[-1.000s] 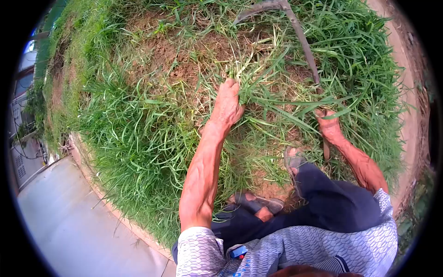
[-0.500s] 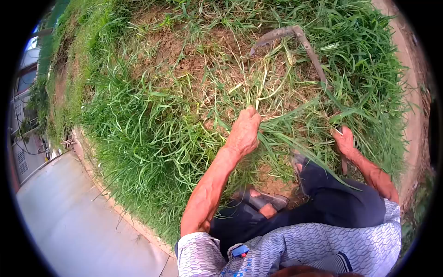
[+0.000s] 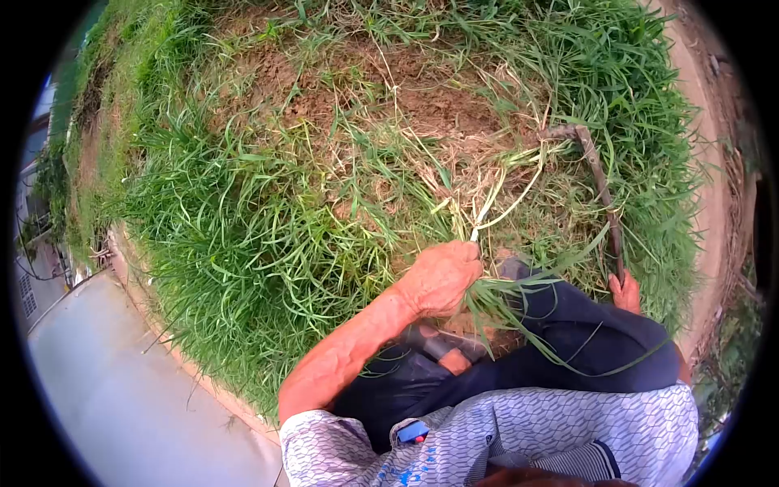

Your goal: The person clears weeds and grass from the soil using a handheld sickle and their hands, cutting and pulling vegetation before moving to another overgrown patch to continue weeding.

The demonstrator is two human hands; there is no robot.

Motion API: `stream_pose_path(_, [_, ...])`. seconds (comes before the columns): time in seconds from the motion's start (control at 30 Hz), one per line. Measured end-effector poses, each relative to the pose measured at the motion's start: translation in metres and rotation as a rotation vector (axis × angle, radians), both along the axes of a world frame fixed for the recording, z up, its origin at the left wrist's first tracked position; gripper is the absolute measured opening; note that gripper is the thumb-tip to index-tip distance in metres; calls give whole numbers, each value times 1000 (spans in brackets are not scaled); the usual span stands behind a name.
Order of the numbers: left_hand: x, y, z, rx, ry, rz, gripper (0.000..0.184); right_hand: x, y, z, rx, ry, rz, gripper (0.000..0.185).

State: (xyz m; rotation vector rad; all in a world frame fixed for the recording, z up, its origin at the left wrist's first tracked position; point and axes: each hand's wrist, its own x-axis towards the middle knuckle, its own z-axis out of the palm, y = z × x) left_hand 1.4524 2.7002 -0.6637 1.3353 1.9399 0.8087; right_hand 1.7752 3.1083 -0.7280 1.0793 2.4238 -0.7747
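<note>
My left hand [image 3: 442, 278] is closed round a bunch of grass [image 3: 492, 203]. Pale stalk ends stick up past its thumb side, and long green blades trail down to the right over my knee. At the right, my right hand [image 3: 625, 294] grips the lower end of a sickle [image 3: 603, 185] with a brown handle. The sickle points away from me, its blade bent to the left at the top and lying close to the cut stubble. The blade's tip is hard to make out among the straw.
Tall green grass [image 3: 219, 219] stands on the left, with more along the right. Bare brown soil [image 3: 324, 93] and loose cuttings lie ahead. A dirt path [image 3: 696, 187] runs down the right side; a pale slab [image 3: 146, 381] lies lower left. My sandalled foot [image 3: 453, 359] is close below my left hand.
My left hand has drawn the grass bunch nearer to my body and slightly right. My right hand has moved right and down, and the sickle has come back with it.
</note>
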Motion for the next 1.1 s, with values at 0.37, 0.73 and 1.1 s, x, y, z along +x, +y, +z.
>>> stream_pose_path(0.37, [-122,44,-76,-128,661,417,71,-171,-86,3,-308,175,-202,36])
stream_pose_path(0.73, [-118,7,-76,-476,501,181,31,-209,-82,-16,-468,228,-256,31])
stream_pose_path(1.1, [-49,-58,-21,-686,-1,270,29,-132,-87,-20,-417,-86,174,31])
